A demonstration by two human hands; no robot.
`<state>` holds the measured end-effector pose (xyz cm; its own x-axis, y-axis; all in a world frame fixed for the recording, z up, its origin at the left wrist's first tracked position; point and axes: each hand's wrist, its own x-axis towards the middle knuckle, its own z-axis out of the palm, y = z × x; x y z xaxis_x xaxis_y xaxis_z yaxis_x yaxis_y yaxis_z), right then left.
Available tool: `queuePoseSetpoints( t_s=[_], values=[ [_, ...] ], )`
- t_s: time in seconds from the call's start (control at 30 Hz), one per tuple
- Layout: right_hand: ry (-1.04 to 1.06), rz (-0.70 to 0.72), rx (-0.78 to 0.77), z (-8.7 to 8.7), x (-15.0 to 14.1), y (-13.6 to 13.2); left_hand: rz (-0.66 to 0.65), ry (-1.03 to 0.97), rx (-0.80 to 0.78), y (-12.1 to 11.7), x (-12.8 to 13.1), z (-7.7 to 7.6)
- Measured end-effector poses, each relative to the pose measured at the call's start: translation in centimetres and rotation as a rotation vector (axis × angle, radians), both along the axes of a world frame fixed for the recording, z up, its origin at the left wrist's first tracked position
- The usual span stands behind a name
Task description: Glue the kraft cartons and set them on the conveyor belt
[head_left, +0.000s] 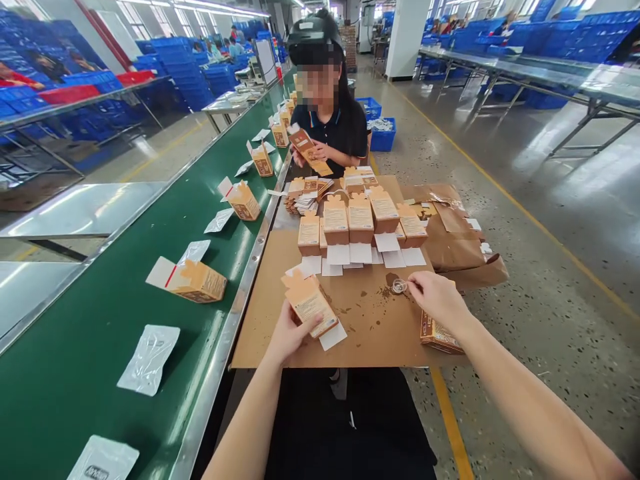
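Held in my left hand (293,333) is a small tan carton (311,305), tilted, with its top flaps up and a white flap sticking out at the near end. The fingers wrap its left side and the thumb lies across the front. My right hand (440,299) is over the right side of the cardboard-covered table (365,340), its fingertips pinched at the edge of a small clear ring-shaped thing (399,286). What kind of thing that is, I cannot make out. Below the right hand, partly hidden by the wrist, lie flat printed cartons (436,333).
Several opened cartons (361,219) stand grouped on the table, beside folded flat ones (306,197). To the left, a green conveyor belt (200,363) carries cartons and silver pouches (150,360). Across the table a person (333,137) holds a flat carton. Brown cardboard (460,233) juts out right.
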<state>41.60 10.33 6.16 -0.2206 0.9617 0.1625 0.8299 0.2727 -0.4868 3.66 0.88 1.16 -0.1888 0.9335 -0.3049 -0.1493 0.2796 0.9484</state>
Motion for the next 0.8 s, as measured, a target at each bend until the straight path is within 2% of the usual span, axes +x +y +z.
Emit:
queuePoseSetpoints(
  t_s=[0.1, 0.17, 0.3, 0.43, 0.6, 0.8],
  values=[
    [0.118, -0.014, 0.019, 0.3, -1.3, -2.8, -0.030, 0.054, 0.003, 0.8, 0.5, 0.1],
    [0.255, 0.008, 0.003, -0.2, -3.5, -5.6, -0.039, 0.070, 0.004, 0.7, 0.4, 0.2],
    [0.423, 0.104, -0.091, -2.7, -9.2, -10.2, -0.041, 0.130, 0.018, 0.2, 0.3, 0.1],
    [0.478, 0.136, -0.145, -5.2, -12.8, -11.3, -0.046, 0.145, 0.030, 0.1, 0.6, 0.0],
    [0.482, 0.125, -0.142, -5.8, -12.4, -10.6, -0.058, 0.141, 0.066, -0.1, 0.7, -0.2],
    [0.503, 0.021, -0.104, -3.9, -8.9, -11.3, -0.063, 0.259, 0.115, -1.9, 1.5, -0.5]
  ],
)
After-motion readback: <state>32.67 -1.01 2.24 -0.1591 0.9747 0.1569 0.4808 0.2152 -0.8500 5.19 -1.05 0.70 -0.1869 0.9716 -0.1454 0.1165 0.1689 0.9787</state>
